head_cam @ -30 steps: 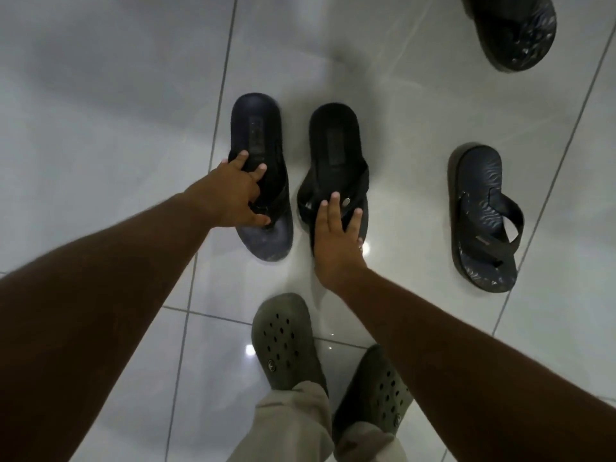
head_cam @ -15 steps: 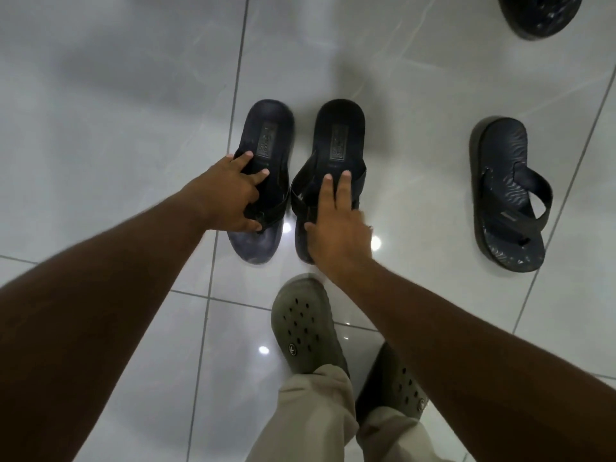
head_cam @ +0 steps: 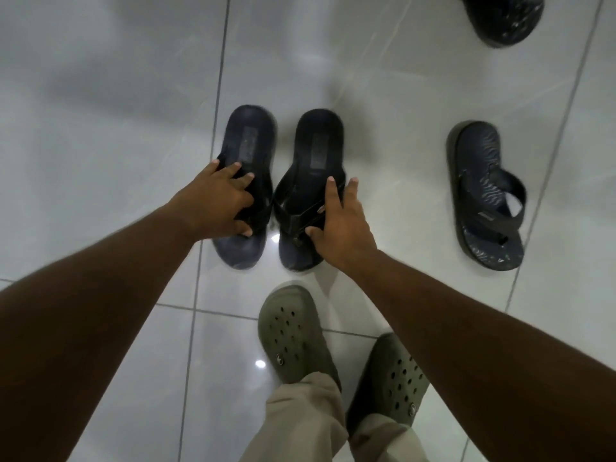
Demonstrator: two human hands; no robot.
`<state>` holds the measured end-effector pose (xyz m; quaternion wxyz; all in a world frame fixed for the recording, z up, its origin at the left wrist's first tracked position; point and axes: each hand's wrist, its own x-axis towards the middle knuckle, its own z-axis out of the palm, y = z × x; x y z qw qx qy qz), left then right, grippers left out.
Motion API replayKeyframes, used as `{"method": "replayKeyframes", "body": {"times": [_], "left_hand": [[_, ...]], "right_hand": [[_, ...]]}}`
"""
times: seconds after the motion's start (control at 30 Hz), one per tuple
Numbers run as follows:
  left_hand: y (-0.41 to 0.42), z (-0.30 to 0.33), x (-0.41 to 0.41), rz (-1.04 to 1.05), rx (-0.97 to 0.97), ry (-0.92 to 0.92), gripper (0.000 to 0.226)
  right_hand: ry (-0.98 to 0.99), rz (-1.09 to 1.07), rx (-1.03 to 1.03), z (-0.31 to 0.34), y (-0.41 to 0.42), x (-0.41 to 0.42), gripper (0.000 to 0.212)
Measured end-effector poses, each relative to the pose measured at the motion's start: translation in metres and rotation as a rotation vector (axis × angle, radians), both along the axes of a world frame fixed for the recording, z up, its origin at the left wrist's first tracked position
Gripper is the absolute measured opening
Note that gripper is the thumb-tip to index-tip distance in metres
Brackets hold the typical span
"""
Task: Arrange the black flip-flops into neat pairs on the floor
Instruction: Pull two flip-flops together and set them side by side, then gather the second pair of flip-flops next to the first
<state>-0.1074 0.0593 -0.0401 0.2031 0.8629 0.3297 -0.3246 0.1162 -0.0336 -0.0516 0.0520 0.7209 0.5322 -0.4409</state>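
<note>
**Both hands on centre pair, glossy tile floor**

Floor (head_cam: pixel 100 161): light grey glossy tiles w/ thin dark grout lines, ceiling-light glints near your feet. One grout line runs vertically just left of the centre pair, another diagonally at far right, a cross line just below the pair.

Your left hand (head_cam: pixel 216 205) sits on the left flip-flop (head_cam: pixel 246 155), fingers spread over the strap, thumb down by the toe end; pressing or gripping the strap, can't tell which. Your right hand (head_cam: pixel 343 225) is on the right flip-flop (head_cam: pixel 318 151), index finger laid along the strap, thumb hooked at the toe post, other fingers off its right edge. The 2 lie side by side, heels away from you, nearly parallel, narrow gap btwn them, toes close.

Third flip-flop (head_cam: pixel 483 195) lies well apart to the right, patterned footbed, strap up, same heel-away direction. Fourth flip-flop (head_cam: pixel 503 18) is at the top right, cut by the frame edge.

Open tile: whole left side, and the strip btwn centre pair and third one. Your green clogs (head_cam: pixel 293 338) stand just below the pair, beige trouser legs (head_cam: pixel 310 421) at the bottom edge.
</note>
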Motion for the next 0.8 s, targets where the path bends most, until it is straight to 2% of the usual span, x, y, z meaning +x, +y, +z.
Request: {"method": "replayKeyframes", "body": {"times": [0.17,0.3,0.47,0.6,0.73,0.8], "left_hand": [[0.033,0.033,0.054,0.082,0.096,-0.089,0.075],[0.073,0.042,0.137,0.160,0.106,-0.196,0.086],[0.094,0.020,0.241,0.193,0.085,-0.273,0.091],[0.053,-0.004,0.320,0.148,0.137,-0.321,0.082],[-0.026,-0.021,0.389,0.171,-0.012,-0.347,0.094],[-0.051,-0.033,0.400,0.202,-0.058,-0.312,0.097]], "right_hand": [[-0.088,-0.036,0.090,0.024,0.045,0.085,0.099],[-0.285,0.042,0.181,0.034,0.110,0.180,0.101],[-0.384,0.200,0.212,0.023,0.196,0.266,0.091],[-0.393,0.342,0.161,-0.003,0.227,0.297,0.084],[-0.338,0.364,0.267,-0.021,0.238,0.291,0.095],[-0.347,0.355,0.235,-0.027,0.241,0.292,0.097]]}}
